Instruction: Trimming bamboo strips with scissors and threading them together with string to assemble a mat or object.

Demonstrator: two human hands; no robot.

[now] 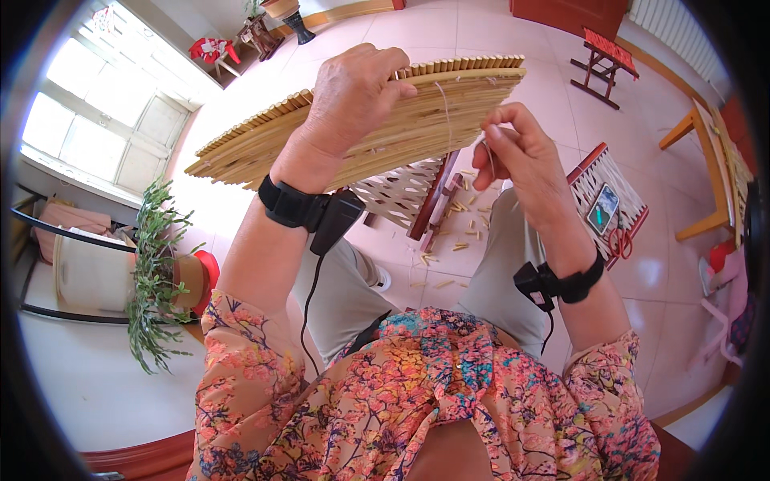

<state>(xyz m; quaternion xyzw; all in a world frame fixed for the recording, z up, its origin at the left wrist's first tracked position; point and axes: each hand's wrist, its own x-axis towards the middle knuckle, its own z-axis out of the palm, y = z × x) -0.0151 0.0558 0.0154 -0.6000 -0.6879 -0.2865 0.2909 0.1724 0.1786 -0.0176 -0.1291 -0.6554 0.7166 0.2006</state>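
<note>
A stiff mat (425, 104) of yellow stalks laid side by side is held up in front of me, tilted, its stalk ends showing along the upper edge. My left hand (357, 96) grips that upper edge, with the fingers curled over the far side and mostly hidden. A thin pale thread (446, 112) hangs across the mat's near face. Just off the mat's right end, my right hand (525, 164) is closed in a pinch of thumb and forefinger, with thread between them. Whether a needle is in the pinch cannot be seen.
Below the mat stands a low stool (393, 192) with a woven strap seat. Cut stalk pieces (460, 207) litter the floor. At right, another strap stool (626, 180) carries a phone (603, 207) and red-handled scissors (619, 242). A potted plant (156, 272) is at left.
</note>
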